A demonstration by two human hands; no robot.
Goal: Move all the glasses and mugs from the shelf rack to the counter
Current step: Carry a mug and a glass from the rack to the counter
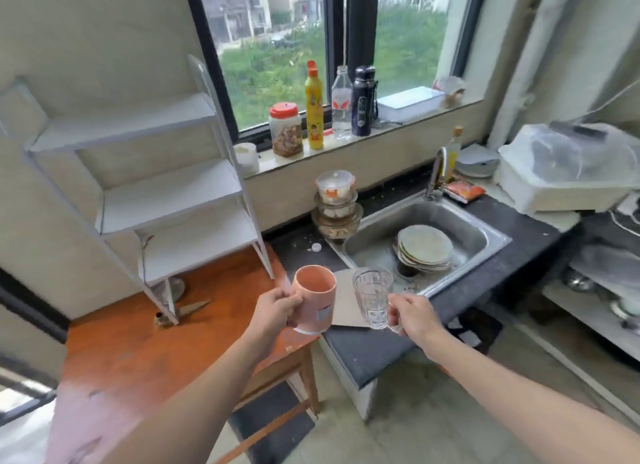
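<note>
Where the wooden table meets the dark counter, I see their edges run side by side. The white shelf rack stands on the table at left, and the steel sink is set into the counter at right. Bare counter shows in front of the sink's near rim, partly under a flat cardboard sheet; stacked plates sit in the basin.

Pink mug: opaque, cylindrical, upright, with a pale label on its side, held in the air over the table's corner.

Glass mug: clear, grid-patterned, upright, held over the cardboard, just beside the pink mug and apart from it.

Left hand: fingers wrapped round the pink mug's left side; I cannot tell whether a handle lies beneath them.

Right hand: curled fingers gripping the glass mug's handle.
</note>
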